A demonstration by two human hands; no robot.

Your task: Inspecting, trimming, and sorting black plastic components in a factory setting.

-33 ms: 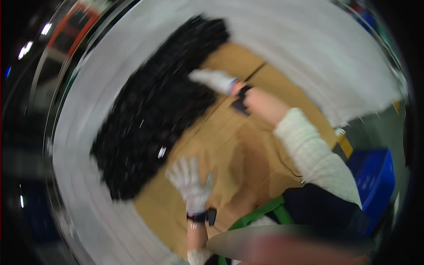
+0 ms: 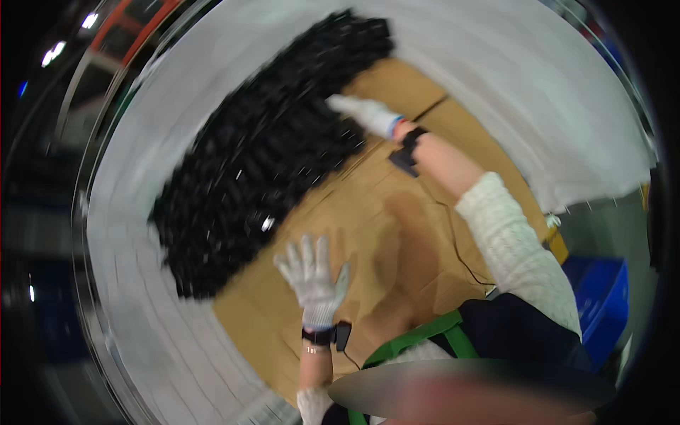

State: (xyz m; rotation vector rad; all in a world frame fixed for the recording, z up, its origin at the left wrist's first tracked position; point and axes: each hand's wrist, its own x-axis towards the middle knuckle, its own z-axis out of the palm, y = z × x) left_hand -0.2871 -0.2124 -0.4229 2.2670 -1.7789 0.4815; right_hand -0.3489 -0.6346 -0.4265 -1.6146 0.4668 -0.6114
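Note:
A long heap of small, glossy black pieces runs diagonally across the table; their exact kind is too blurred to tell. My left hand, in a white knitted glove, is spread over the brown cardboard, close to the heap's near edge. Gloved in white too, my right hand reaches to the right-hand edge of the heap. Its fingers stretch out over the black pieces, and nothing shows in its grasp. Each wrist wears a black strap with a small dark device.
White sheeting covers the surface around the cardboard. A blue bin stands at the lower right beside the floor. From my right wrist a thin black cable trails over the cardboard. An orange-framed object is beyond the table's far left edge.
The whole view has shifted slightly, so the heap and my right hand appear higher and further right. Both hands keep nearly the same pose, and the picture is sharper.

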